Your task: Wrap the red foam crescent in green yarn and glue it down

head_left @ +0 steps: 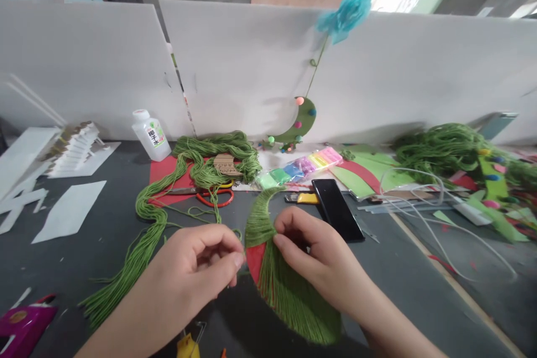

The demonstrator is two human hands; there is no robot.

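My right hand (312, 249) grips the edge of a red crescent-shaped piece (300, 302) that is mostly wrapped in green yarn. A patch of bare red shows on its left side, between the wound upper tip and the strands fanned over the wide lower part. To the left of it, my left hand (210, 263) is closed in a pinch, with a thin strand of green yarn at its fingertips. Past my left hand, a long hank of green yarn (146, 235) trails over the dark table. Red-handled scissors (216, 198) lie partly under yarn.
A black phone (338, 210) rests on a yellow cutter (306, 198). Behind are a bag of coloured pieces (300, 169), a white bottle (151, 137) and a decorated green crescent (300, 123). A white cable (419, 218) loops at right; a purple tool (27, 324) lies at left.
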